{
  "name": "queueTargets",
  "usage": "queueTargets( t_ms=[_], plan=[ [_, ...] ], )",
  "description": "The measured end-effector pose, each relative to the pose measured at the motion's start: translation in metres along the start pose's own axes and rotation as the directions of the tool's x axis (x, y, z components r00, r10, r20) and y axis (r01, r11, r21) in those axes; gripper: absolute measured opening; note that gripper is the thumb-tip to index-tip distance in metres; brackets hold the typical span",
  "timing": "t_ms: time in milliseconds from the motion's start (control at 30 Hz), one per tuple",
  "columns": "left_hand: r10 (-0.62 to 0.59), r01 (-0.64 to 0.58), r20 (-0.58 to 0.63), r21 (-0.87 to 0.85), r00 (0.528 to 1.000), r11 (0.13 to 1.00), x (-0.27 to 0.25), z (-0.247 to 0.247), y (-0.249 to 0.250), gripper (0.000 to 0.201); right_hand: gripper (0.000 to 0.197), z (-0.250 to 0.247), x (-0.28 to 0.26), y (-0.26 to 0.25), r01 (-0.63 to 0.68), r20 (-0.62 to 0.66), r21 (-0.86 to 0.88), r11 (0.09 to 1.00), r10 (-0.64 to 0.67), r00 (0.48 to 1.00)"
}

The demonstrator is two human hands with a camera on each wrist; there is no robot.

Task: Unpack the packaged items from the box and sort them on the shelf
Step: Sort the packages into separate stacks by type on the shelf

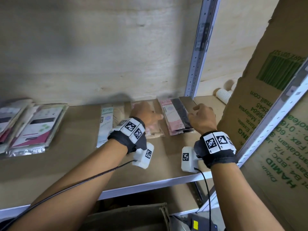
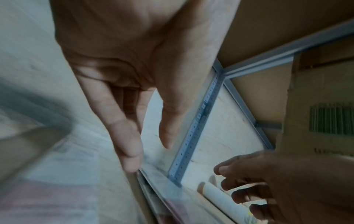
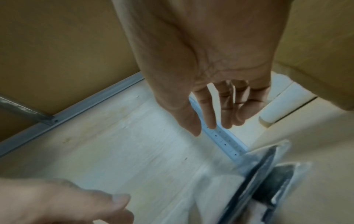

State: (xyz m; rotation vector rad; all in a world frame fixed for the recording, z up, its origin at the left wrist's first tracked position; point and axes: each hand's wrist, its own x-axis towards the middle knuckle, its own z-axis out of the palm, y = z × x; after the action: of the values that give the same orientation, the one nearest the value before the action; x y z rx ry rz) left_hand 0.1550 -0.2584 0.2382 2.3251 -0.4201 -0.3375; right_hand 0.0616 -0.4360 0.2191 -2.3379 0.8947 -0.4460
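Observation:
Flat plastic-wrapped packages lie in a row on the shelf board (image 1: 80, 160). My left hand (image 1: 146, 114) is over a beige and pink package (image 1: 154, 132), fingers straight. In the left wrist view, the left hand (image 2: 149, 151) holds nothing, and its index fingertip (image 2: 132, 163) touches the edge of a package (image 2: 153, 189). My right hand (image 1: 201, 117) hovers at the right side of a pink and black stack (image 1: 175, 117). Its fingers hang loosely and hold nothing, as the right wrist view shows (image 3: 210, 128). The black packages (image 3: 268, 174) lie just below that hand.
A large cardboard box with green print (image 1: 266, 114) leans at the right, against the shelf frame. A pale blue package (image 1: 106, 124) and two more stacks (image 1: 38, 127) lie to the left. White ribbed tubes (image 1: 222, 95) sit behind the metal upright (image 1: 198, 64). Another carton (image 1: 130, 217) is below.

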Motion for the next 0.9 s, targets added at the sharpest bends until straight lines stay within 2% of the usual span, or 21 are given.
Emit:
queueTargets(
  t_ms=[67,133,200,367,467,600,700,767,833,900],
  plan=[
    [-0.004,0.0,-0.042,-0.102,0.999,0.995,-0.007,-0.021,-0.021,0.039,0.026,0.001,-0.01,-0.014,0.091,-0.004,0.131,0.987,-0.091,0.996],
    [-0.026,0.006,-0.091,-0.214,0.995,0.977,-0.016,-0.044,-0.046,0.021,0.014,0.008,-0.023,-0.03,0.131,0.059,0.268,0.954,-0.152,0.987],
    [-0.066,0.015,-0.158,-0.306,0.985,0.952,-0.026,-0.068,-0.075,0.007,0.012,0.019,-0.04,-0.047,0.165,0.141,0.346,0.924,-0.225,0.964],
    [-0.15,0.015,-0.276,-0.439,0.949,0.898,-0.047,-0.129,-0.139,0.005,0.009,0.054,-0.078,-0.089,0.177,0.312,0.466,0.867,-0.348,0.884],
    [-0.206,0.016,-0.348,-0.479,0.915,0.878,-0.057,-0.163,-0.173,0.003,0.01,0.079,-0.093,-0.12,0.14,0.381,0.504,0.853,-0.364,0.85],
    [-0.239,0.005,-0.442,-0.468,0.865,0.884,-0.076,-0.204,-0.209,0.01,0.012,0.125,-0.109,-0.178,0.118,0.51,0.51,0.852,-0.409,0.757],
    [-0.284,0.03,-0.481,-0.469,0.829,0.883,-0.092,-0.23,-0.23,0.008,0.009,0.166,-0.118,-0.222,0.111,0.577,0.46,0.881,-0.391,0.717],
    [-0.298,0.03,-0.486,-0.485,0.822,0.874,-0.1,-0.241,-0.242,0.007,0.009,0.194,-0.123,-0.249,0.054,0.632,0.437,0.898,-0.35,0.691],
    [-0.293,0.026,-0.484,-0.486,0.824,0.874,-0.105,-0.247,-0.249,0.007,0.02,0.219,-0.128,-0.272,-0.008,0.658,0.431,0.902,-0.308,0.687],
    [-0.292,0.025,-0.487,-0.482,0.824,0.876,-0.109,-0.255,-0.257,0.008,0.029,0.245,-0.131,-0.291,0.036,0.632,0.414,0.91,-0.315,0.708]
  ],
)
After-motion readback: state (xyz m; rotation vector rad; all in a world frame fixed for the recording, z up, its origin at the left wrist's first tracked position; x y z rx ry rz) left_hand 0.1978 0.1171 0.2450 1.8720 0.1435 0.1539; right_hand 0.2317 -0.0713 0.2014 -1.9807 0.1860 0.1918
